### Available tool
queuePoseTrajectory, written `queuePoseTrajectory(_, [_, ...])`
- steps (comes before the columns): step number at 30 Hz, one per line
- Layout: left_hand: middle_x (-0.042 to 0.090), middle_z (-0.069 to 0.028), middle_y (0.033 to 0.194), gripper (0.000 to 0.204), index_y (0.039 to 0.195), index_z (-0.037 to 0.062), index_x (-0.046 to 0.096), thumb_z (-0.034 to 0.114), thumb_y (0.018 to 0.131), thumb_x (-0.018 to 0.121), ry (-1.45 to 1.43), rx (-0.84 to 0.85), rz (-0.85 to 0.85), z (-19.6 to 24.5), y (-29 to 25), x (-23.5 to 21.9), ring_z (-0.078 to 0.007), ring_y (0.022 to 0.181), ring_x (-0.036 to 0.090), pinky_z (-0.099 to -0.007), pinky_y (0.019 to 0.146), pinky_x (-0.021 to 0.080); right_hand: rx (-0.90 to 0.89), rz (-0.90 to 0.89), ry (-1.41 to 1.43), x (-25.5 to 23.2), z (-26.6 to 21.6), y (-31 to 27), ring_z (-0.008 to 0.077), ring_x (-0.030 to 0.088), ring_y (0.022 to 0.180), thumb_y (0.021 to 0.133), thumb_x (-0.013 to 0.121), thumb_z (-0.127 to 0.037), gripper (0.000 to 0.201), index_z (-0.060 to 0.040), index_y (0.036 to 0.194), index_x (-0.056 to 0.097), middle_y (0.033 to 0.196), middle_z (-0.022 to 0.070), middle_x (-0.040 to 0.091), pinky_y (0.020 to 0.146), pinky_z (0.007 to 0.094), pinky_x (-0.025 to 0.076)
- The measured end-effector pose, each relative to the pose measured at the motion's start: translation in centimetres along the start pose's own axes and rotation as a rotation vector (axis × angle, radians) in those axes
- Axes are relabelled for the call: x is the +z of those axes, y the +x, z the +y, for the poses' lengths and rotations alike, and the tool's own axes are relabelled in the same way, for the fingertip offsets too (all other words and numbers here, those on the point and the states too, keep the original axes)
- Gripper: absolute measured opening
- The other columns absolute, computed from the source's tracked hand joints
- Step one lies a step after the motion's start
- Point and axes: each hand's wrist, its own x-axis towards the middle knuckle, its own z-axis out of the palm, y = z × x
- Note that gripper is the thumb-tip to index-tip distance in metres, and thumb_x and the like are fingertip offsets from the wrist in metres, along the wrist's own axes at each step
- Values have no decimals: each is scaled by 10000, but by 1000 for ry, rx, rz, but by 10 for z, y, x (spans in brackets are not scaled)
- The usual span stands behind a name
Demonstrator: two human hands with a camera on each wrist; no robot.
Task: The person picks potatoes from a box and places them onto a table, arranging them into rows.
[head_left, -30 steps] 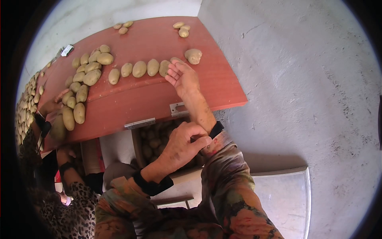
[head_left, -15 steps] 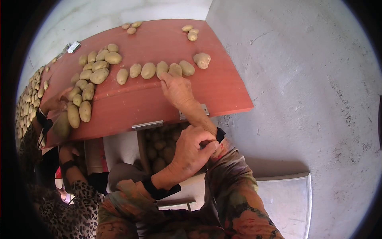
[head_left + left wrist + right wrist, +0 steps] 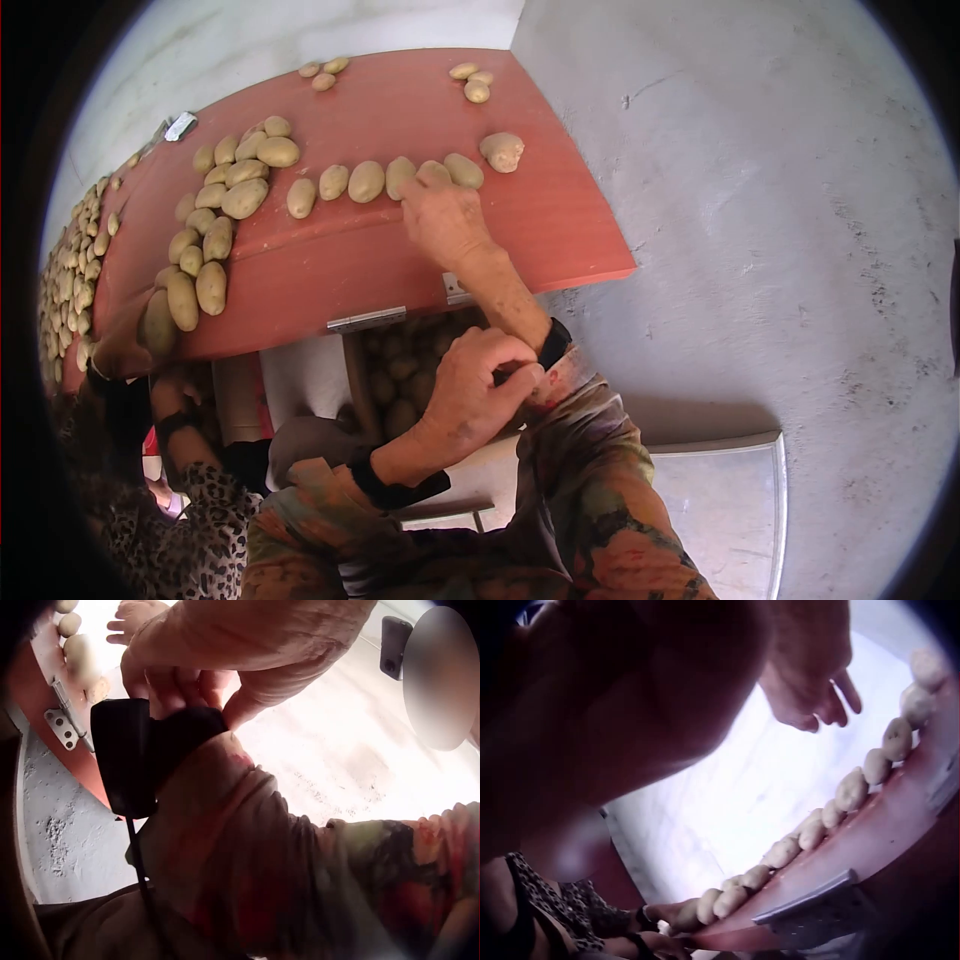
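Observation:
My left hand [image 3: 470,385] is at my right wrist, its thumb and curled fingers pinching the black wristband [image 3: 187,735] beside the sleeve cuff. The left wrist view shows that grip close up, with a black camera box [image 3: 120,757] on the band. Beyond it, my right hand [image 3: 445,215] reaches over a red board, back upward. In the head view it overlaps the near ends of a row of potatoes [image 3: 367,181]. In the right wrist view its fingers [image 3: 829,705] hang loosely above the row and hold nothing.
More potatoes [image 3: 245,198] form a line at the left, and a knobbly one [image 3: 502,152] lies right of the row. Another person's hand [image 3: 125,345] is by a large potato [image 3: 159,325]. Metal hinges [image 3: 366,319] edge the board [image 3: 330,270]; a box of potatoes [image 3: 400,365] stands below.
My right hand has turned from palm up to back up and shifted left along the row. My left hand keeps its grip. The other person's hand has moved down to the large potato.

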Motion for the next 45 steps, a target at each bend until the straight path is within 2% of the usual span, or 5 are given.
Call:
queuePoseTrajectory(11, [598, -73, 894, 141, 944, 7, 623, 15, 803, 632, -96, 94, 150, 15, 0, 0, -173, 885, 543, -288, 809, 436, 807, 285, 1509, -43, 2, 34, 132, 613, 697, 908, 557, -72, 123, -20, 988, 634, 884, 89, 643, 552, 252, 534])
queuePoseTrajectory(26, [586, 8, 856, 111, 969, 25, 604, -8, 889, 533, -496, -99, 377, -18, 29, -41, -47, 795, 520, -207, 733, 427, 733, 339, 1822, -81, -17, 33, 123, 596, 630, 925, 538, -94, 153, -2, 1032, 598, 844, 89, 635, 530, 272, 532])
queuePoseTrajectory(37, [635, -34, 875, 180, 1049, 37, 613, 55, 872, 583, -854, -240, 633, -54, 46, -86, -114, 816, 610, -237, 728, 497, 762, -206, 1286, -74, -29, -53, 90, 584, 602, 922, 575, -167, 163, -22, 935, 648, 794, 48, 640, 525, 231, 480])
queuePoseTrajectory(42, [639, -26, 868, 154, 1018, 47, 633, 62, 869, 592, -864, -240, 577, -54, 44, -88, -115, 790, 619, -239, 714, 508, 597, -1046, 1036, -44, -31, -122, 91, 588, 552, 886, 581, -203, 185, -48, 812, 649, 635, 20, 604, 503, 252, 483])
queuePoseTrajectory(45, [638, -31, 864, 145, 1003, 48, 638, 73, 866, 599, -880, -242, 546, -54, 44, -92, -114, 778, 617, -238, 707, 509, -196, -1090, 148, -2, -42, -184, 263, 683, 649, 816, 595, -188, 186, -29, 810, 691, 702, 121, 674, 614, 339, 550])
